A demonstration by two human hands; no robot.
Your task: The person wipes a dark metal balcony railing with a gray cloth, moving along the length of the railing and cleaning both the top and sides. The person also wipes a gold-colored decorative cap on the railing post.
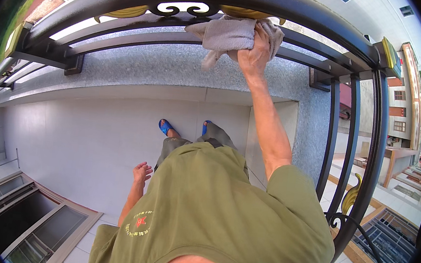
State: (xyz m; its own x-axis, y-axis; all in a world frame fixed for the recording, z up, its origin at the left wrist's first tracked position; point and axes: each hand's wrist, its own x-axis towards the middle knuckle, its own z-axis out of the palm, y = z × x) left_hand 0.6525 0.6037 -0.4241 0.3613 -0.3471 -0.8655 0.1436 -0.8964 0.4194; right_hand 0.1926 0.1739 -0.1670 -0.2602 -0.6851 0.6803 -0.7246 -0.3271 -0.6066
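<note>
My right arm reaches forward to a dark metal railing (145, 24), and my right hand (256, 51) is closed on a light grey-pink cloth (228, 35). The cloth is bunched against the upper bars, beside black scrollwork (185, 9) and gold leaf ornaments (125, 11). One end of it hangs below the bars, over the grey stone ledge (171, 60). By my left side, my left hand (142, 172) hangs in the air with nothing in it, its fingers loosely apart.
The railing turns a corner on the right, with upright bars (351, 146) and a gold-capped post (388, 57). I stand on a pale tiled floor (76, 138) in blue sandals (167, 126). A framed sliding window (36, 226) is at the lower left; buildings (403, 105) lie beyond the railing.
</note>
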